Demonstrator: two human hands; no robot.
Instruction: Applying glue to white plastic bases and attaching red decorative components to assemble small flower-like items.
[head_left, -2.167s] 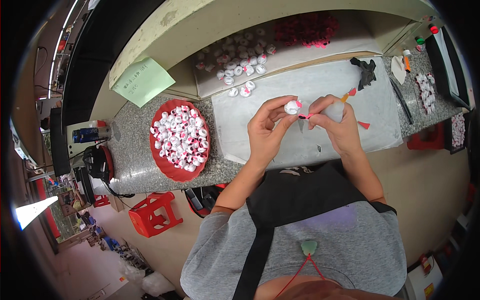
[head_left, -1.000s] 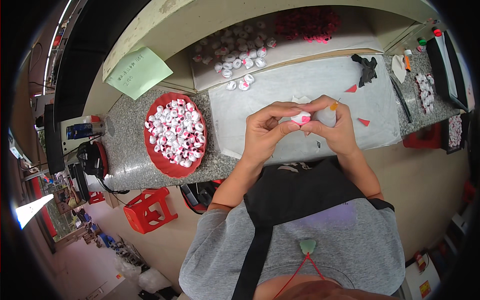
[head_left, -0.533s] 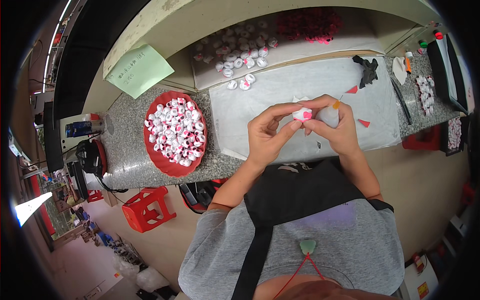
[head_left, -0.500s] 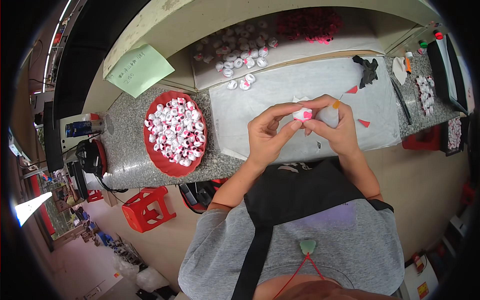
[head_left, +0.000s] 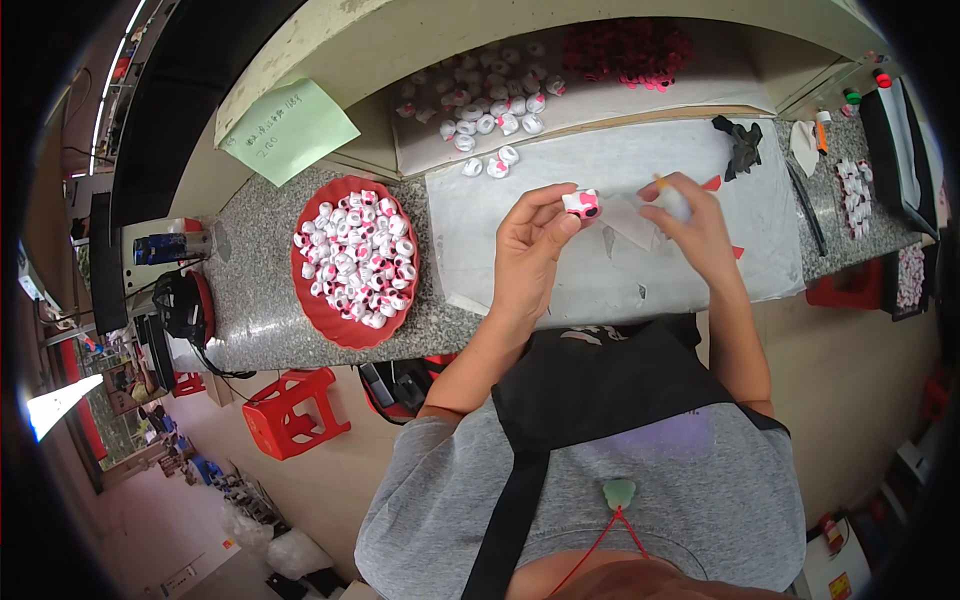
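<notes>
My left hand (head_left: 530, 235) pinches a small white figurine (head_left: 580, 204) with pink and black patches between thumb and fingertips, above the white-covered worktop. Close by on the right, my right hand (head_left: 692, 225) is closed. Its thumb and forefinger grip a thin white tissue (head_left: 632, 222) that hangs down, partly blurred. A small translucent bottle (head_left: 676, 205) with an orange-yellow tip is tucked in the same hand, mostly covered by fingers. The two hands are apart.
Left of my hands, a red scalloped tray (head_left: 345, 338) is heaped with similar white-and-pink pieces. More white pieces (head_left: 485, 122) and a pile of dark pink parts (head_left: 640, 55) lie on the back shelf. A black crumpled cloth (head_left: 740, 145) and red scraps lie at right.
My hands, together on the figurine before, have separated. My right hand has moved right with the white tissue, and the figurine's pink and black side now shows in my left.
</notes>
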